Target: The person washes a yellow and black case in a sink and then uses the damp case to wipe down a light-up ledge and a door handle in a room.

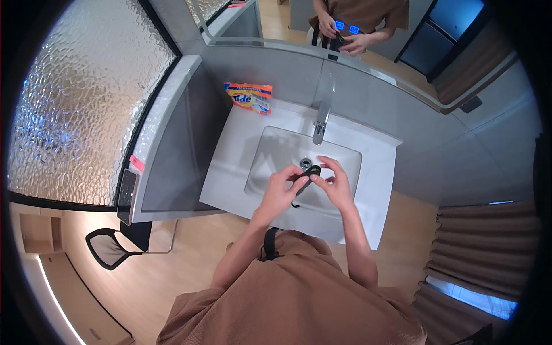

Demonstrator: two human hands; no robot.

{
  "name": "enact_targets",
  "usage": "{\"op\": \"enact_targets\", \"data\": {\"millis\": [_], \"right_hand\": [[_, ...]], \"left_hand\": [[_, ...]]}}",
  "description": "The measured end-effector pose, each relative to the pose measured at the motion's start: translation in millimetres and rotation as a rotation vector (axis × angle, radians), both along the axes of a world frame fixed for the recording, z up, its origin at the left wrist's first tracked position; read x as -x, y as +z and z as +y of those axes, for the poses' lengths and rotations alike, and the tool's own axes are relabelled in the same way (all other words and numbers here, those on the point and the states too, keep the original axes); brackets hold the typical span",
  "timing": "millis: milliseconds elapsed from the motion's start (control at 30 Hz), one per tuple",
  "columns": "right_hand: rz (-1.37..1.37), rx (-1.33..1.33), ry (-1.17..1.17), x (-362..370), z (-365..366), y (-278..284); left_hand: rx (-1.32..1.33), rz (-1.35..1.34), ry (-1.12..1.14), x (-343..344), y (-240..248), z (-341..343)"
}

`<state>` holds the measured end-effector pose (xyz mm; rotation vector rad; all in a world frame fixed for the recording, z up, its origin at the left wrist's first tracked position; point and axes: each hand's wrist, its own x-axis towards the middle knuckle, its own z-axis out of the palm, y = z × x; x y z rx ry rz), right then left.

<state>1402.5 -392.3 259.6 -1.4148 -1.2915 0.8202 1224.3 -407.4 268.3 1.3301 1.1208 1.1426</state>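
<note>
A person in a brown shirt (299,293) stands at a sink (270,155), both forearms reaching forward, bare hands meeting above the bowl. The left hand (280,188) pinches a small dark strap (309,172) with its fingers closed, thumb on top. The right hand (336,184) comes in from the other side, its thumb against the strap's upper end and its index finger stretched out past it; the fingers stand partly apart, and whether they grip the strap cannot be told. The strap slants between the two hands, a touch of yellow-green showing near its upper end, while a short black tip (295,204) hangs below the left hand.

Beyond the hands, the round drain (306,164) sits in the white bowl, and a chrome faucet (321,123) rises behind it. The white bench (227,167) frames the sink, with an orange packet (250,98) lying at its back left corner. To the left, a pink item (137,163) and a dark slab (126,192) rest along a ledge (167,109) beside rippled glass (86,115). A mesh-backed chair (107,248) stands on the floor at lower left; brown curtains (483,241) hang at right. Across the back wall, a mirror (402,69) reflects the person's torso and hands.
</note>
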Motion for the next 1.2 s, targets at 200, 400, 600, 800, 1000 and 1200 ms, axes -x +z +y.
{"op": "enact_targets", "data": {"millis": [200,400,600,800,1000,1200], "right_hand": [[0.023,0.095,0.401,-17,29,11],[0.024,-0.018,0.377,-7,37,38],[-0.234,-0.229,0.222,-2,41,71],[-0.275,-0.295,0.110,4,46,62],[-0.183,-0.163,0.087,23,29,64],[-0.069,-0.100,0.254,20,23,78]], "left_hand": [[-0.036,0.219,0.146,9,30,15],[-0.302,0.414,0.225,15,37,27],[-0.456,0.292,0.209,3,47,39],[-0.170,0.233,0.270,-15,60,48],[-0.166,0.164,0.334,-31,70,42],[-0.176,0.020,0.334,-31,62,41]]}}
